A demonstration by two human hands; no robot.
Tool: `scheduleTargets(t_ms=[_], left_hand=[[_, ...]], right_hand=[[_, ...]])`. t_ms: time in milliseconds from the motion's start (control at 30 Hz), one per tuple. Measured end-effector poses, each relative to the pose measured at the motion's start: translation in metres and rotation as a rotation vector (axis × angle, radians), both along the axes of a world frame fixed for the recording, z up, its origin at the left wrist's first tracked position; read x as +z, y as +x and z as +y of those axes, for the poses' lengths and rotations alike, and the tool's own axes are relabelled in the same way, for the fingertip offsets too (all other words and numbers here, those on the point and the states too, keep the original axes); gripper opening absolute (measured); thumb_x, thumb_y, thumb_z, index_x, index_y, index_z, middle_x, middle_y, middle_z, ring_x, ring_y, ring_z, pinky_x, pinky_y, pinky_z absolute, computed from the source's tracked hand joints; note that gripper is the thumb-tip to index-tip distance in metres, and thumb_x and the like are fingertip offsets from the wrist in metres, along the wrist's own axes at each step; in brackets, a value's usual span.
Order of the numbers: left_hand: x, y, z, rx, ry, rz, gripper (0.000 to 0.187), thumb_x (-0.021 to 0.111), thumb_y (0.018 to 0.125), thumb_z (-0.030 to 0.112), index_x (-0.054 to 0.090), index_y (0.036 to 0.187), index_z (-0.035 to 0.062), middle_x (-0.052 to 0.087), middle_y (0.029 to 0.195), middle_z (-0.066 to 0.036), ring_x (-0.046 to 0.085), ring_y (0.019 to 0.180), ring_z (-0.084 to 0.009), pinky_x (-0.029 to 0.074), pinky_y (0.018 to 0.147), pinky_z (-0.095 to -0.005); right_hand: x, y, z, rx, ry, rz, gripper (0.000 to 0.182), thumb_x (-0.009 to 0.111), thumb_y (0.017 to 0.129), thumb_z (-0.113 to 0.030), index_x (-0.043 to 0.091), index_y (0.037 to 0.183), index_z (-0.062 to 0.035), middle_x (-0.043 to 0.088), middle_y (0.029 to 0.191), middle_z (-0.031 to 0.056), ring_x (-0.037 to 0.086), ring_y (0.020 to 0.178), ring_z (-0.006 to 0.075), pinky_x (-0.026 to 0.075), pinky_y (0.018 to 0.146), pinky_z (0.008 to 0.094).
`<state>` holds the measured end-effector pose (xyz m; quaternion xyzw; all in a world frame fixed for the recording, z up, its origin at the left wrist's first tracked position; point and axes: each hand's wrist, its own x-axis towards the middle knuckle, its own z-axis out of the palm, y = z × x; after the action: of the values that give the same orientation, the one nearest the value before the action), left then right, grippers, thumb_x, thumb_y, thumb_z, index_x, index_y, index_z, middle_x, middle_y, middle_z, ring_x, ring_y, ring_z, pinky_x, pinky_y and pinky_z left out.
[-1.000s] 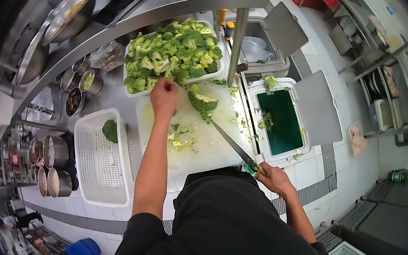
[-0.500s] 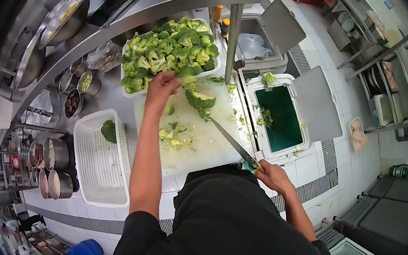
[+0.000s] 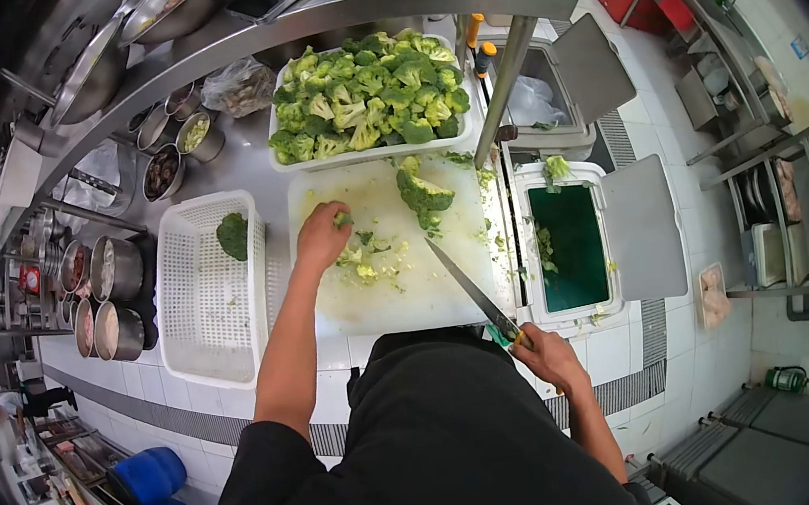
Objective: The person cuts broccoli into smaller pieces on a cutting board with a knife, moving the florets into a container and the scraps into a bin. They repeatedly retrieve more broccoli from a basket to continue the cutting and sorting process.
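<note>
On the white cutting board (image 3: 400, 298), my left hand (image 3: 323, 234) has its fingers closed on a small broccoli piece (image 3: 343, 220). My right hand (image 3: 546, 354) grips a knife (image 3: 474, 292) by its yellow handle at the board's right front corner, the blade pointing up and left. Just beyond the knife tip lies a large broccoli chunk (image 3: 424, 190). Broccoli scraps (image 3: 364, 260) are scattered near my left hand. Behind the board stands a white tub heaped with broccoli florets (image 3: 367, 97).
A white perforated basket (image 3: 216, 349) with one broccoli piece (image 3: 233, 236) stands at left. To the right is an open bin with a green interior (image 3: 569, 254). Metal pots (image 3: 119, 330) sit farther left. A steel shelf edge (image 3: 319, 23) and its post (image 3: 506, 91) rise behind.
My left hand has moved from the tub's front edge down to the board and now holds a small piece. The view has shifted slightly. The knife remains beside the large chunk.
</note>
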<state>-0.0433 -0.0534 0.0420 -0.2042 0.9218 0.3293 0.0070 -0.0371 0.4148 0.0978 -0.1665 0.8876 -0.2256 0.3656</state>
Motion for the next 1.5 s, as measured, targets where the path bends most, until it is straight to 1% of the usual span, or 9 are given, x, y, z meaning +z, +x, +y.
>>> scheduleTargets(t_ms=[267, 400, 667, 733, 800, 867, 967, 1100, 1500], left_hand=[[-0.003, 0.042, 0.019, 0.084, 0.148, -0.004, 0.044, 0.077, 0.079, 0.012, 0.07, 0.122, 0.011, 0.065, 0.119, -0.015, 0.065, 0.105, -0.0339, 0.053, 0.092, -0.0411], [0.045, -0.015, 0.038, 0.079, 0.151, 0.373, 0.04, 0.074, 0.083, 0.011, 0.069, 0.123, 0.0082, 0.066, 0.12, -0.014, 0.066, 0.104, -0.0343, 0.053, 0.092, -0.041], [0.091, -0.191, 0.093, -0.373, -0.3, 0.566, 0.042, 0.071, 0.093, 0.018, 0.066, 0.134, 0.0137, 0.059, 0.142, -0.012, 0.058, 0.129, -0.0333, 0.048, 0.106, -0.0434], [0.091, -0.201, 0.095, -0.598, -0.74, 0.442, 0.043, 0.068, 0.096, 0.027, 0.065, 0.137, 0.0158, 0.057, 0.143, -0.013, 0.056, 0.13, -0.0331, 0.048, 0.107, -0.0441], [0.097, -0.2, 0.098, -0.635, -0.627, 0.495, 0.041, 0.066, 0.098, 0.034, 0.067, 0.135, 0.0162, 0.057, 0.143, -0.013, 0.055, 0.131, -0.0347, 0.047, 0.107, -0.047], [0.126, -0.159, 0.115, -0.416, -0.242, 0.091, 0.038, 0.067, 0.097, 0.036, 0.071, 0.128, 0.0154, 0.056, 0.143, -0.012, 0.053, 0.131, -0.0353, 0.048, 0.105, -0.0482], [0.095, -0.114, 0.117, -0.262, -0.208, -0.17, 0.038, 0.071, 0.094, 0.038, 0.073, 0.122, 0.0137, 0.054, 0.144, -0.014, 0.053, 0.131, -0.0353, 0.048, 0.104, -0.0477], [0.025, -0.065, 0.099, -0.184, -0.331, 0.097, 0.033, 0.073, 0.091, 0.034, 0.075, 0.113, 0.0104, 0.054, 0.143, -0.015, 0.054, 0.13, -0.0353, 0.05, 0.102, -0.0462], [-0.009, -0.002, 0.09, 0.03, 0.28, 0.131, 0.063, 0.08, 0.082, 0.018, 0.058, 0.141, 0.011, 0.063, 0.128, -0.016, 0.063, 0.118, -0.0372, 0.052, 0.1, -0.0417]], right_hand=[[0.0, 0.003, 0.0, -0.022, 0.037, -0.053, 0.04, 0.064, 0.096, -0.039, 0.06, 0.12, -0.0073, 0.073, 0.097, 0.0262, 0.068, 0.095, 0.0474, 0.052, 0.082, 0.0554], [0.0, 0.0, -0.004, 0.036, 0.029, -0.019, 0.039, 0.063, 0.097, -0.04, 0.059, 0.119, -0.0077, 0.073, 0.096, 0.0254, 0.068, 0.094, 0.0474, 0.051, 0.081, 0.0555], [0.003, 0.012, 0.002, -0.048, 0.008, -0.017, 0.041, 0.064, 0.096, -0.04, 0.06, 0.121, -0.0082, 0.073, 0.097, 0.0247, 0.068, 0.096, 0.0469, 0.052, 0.082, 0.0554], [0.002, 0.022, 0.011, -0.109, -0.01, -0.018, 0.041, 0.064, 0.096, -0.04, 0.06, 0.122, -0.0078, 0.073, 0.096, 0.025, 0.068, 0.095, 0.0472, 0.052, 0.081, 0.0552], [0.0, 0.027, 0.017, -0.172, -0.037, -0.018, 0.042, 0.065, 0.096, -0.04, 0.06, 0.122, -0.0073, 0.073, 0.096, 0.0252, 0.069, 0.095, 0.0475, 0.052, 0.081, 0.0551], [-0.002, 0.035, 0.025, -0.293, -0.037, -0.046, 0.041, 0.066, 0.096, -0.039, 0.061, 0.121, -0.0062, 0.073, 0.094, 0.0265, 0.069, 0.093, 0.0488, 0.052, 0.08, 0.0547], [-0.005, 0.036, 0.029, -0.342, -0.045, -0.029, 0.038, 0.065, 0.094, -0.038, 0.062, 0.114, -0.0052, 0.071, 0.089, 0.0275, 0.068, 0.089, 0.0493, 0.051, 0.076, 0.054], [0.0, 0.023, 0.027, -0.258, -0.069, -0.004, 0.037, 0.066, 0.094, -0.037, 0.063, 0.113, -0.0056, 0.07, 0.086, 0.0278, 0.068, 0.088, 0.0493, 0.051, 0.075, 0.0543], [0.002, -0.012, -0.029, -0.111, -0.087, 0.122, 0.032, 0.064, 0.097, -0.035, 0.057, 0.105, -0.0055, 0.069, 0.082, 0.0276, 0.066, 0.083, 0.0517, 0.049, 0.072, 0.0578]])
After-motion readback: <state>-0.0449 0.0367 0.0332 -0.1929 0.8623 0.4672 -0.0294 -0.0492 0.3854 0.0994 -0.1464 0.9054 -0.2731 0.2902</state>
